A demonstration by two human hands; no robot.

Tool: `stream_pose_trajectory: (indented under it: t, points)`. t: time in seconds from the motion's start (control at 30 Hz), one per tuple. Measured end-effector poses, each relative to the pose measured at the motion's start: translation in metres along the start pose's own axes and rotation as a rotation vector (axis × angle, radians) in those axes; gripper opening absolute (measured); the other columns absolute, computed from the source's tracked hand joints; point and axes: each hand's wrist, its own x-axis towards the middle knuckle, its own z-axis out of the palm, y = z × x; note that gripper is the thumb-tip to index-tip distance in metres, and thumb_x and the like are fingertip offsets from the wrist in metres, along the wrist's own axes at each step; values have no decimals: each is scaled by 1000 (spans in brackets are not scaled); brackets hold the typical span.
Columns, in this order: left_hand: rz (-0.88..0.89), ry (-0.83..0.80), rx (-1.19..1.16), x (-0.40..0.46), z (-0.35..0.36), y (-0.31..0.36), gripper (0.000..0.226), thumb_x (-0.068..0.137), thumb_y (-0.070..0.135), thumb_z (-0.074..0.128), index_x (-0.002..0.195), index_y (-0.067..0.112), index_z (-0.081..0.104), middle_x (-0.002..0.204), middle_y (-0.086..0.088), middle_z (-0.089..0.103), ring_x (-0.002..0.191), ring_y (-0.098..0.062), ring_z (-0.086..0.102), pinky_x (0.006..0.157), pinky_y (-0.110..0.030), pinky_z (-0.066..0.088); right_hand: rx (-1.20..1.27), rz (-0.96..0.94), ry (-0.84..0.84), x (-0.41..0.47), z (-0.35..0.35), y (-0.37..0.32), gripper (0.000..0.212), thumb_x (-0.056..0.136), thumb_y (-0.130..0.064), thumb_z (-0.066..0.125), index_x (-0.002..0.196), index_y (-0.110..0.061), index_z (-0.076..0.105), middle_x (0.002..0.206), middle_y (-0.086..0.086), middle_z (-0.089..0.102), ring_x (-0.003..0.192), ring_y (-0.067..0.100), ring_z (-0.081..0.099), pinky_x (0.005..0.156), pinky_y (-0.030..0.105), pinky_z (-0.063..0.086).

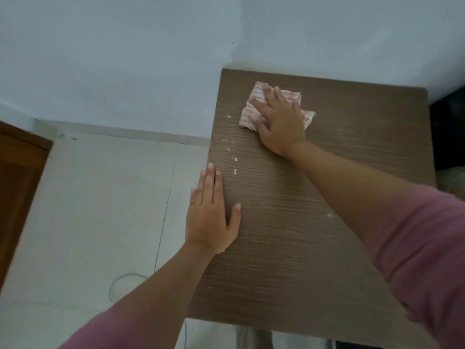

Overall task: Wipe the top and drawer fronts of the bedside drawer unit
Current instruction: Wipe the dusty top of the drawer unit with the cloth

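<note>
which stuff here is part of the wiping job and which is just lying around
In the job:
cloth, under the right hand
unit top, with white crumbs
left hand, flat on the top's left edge

Lying about:
cable on the floor
wooden door at far left

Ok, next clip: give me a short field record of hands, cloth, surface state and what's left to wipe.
left hand: flat on the drawer unit top, at its left edge
right hand: pressing the cloth, fingers straight
cloth: folded, red-striped, far left part of top
surface: white crumbs along left side
drawer fronts: not in view
remaining: crumbs unwiped
</note>
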Motion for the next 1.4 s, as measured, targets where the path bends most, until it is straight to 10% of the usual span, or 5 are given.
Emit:
stream_pose_trajectory:
  t: [0.6, 1.4]
  points:
    - [-28, -52, -13, -1, -6, 3, 73, 90, 47, 34, 147, 7, 12, 157, -8, 5, 145, -20, 1, 112, -43, 16, -14, -304, -46, 68, 16, -26, 45, 95, -43, 37, 138, -30, 41, 155, 2, 24, 143, 22, 19, 113, 50, 12]
    - [85, -38, -92, -143, -9, -28, 59, 89, 25, 41, 144, 7, 27, 155, -6, 17, 142, -18, 7, 108, -50, 7, -38, -237, -25, -117, 43, -91, 45, 95, -40, 38, 139, -30, 40, 155, 1, 22, 143, 23, 18, 113, 52, 9]
